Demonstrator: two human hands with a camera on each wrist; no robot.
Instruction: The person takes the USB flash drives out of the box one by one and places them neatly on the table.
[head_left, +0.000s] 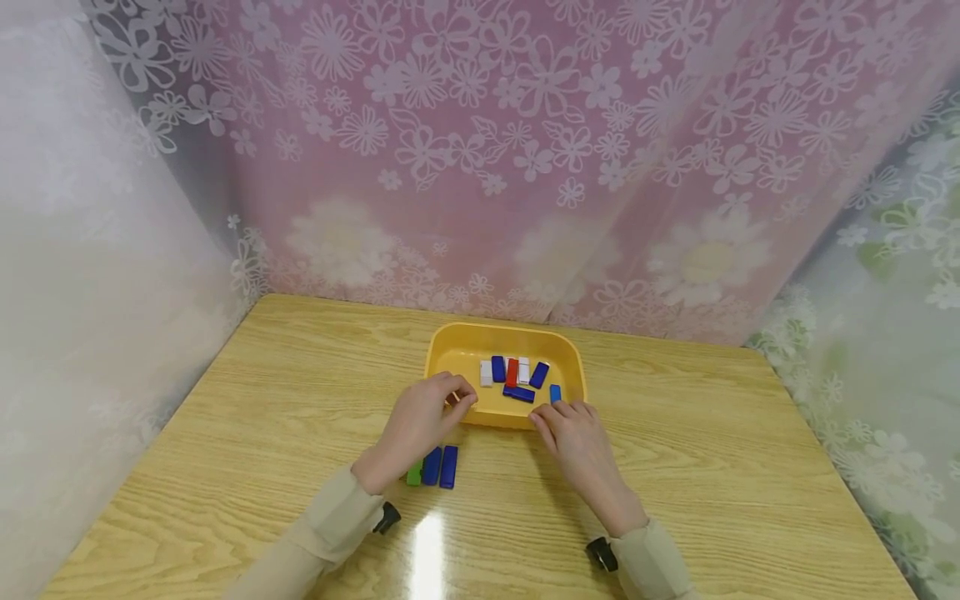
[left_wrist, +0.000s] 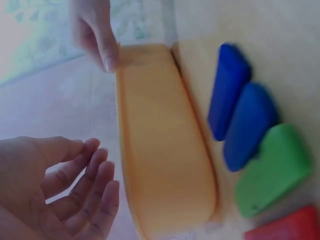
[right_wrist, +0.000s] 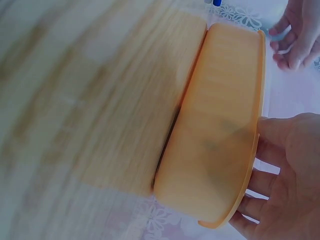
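At the near rim of the yellow tray [head_left: 457, 342], both hands sit low over the tabletop [head_left: 712, 450], forearms in beige sleeves [head_left: 330, 521] coming in from the near edge.

Left hand [head_left: 420, 425]: at the tray's near-left corner, fingers loosely bent, tips close to the rim. Left wrist view shows the palm open toward the tray's outer wall, fingers relaxed and apart, holding nothing. Can't tell if the fingertips actually touch the rim.

Right hand [head_left: 573, 437]: at the tray's near-right side, palm down, fingers fairly straight, tips at or over the rim. Right wrist view shows the fingers spread just beyond the rim edge, nothing gripped. Contact with the tray not clear there either.

Tray contents: small flat blocks in a loose cluster toward the middle: white block [head_left: 486, 372], dark blue block [head_left: 498, 367], red block [head_left: 512, 372], another white one, more blue ones. One light blue block [head_left: 555, 393] lies nearest the right hand's fingertips.

Outside the tray, on the tabletop just in front of its near-left corner and partly under the left wrist: green block [head_left: 414, 475] and two blue blocks [head_left: 441, 467] side by side. Left wrist view also shows a red piece [left_wrist: 285, 227] next to the green one.

Labels/writing: none readable on tray or blocks; wrist views are blurred.

Behind the tray: pink floral curtain [head_left: 525, 150].
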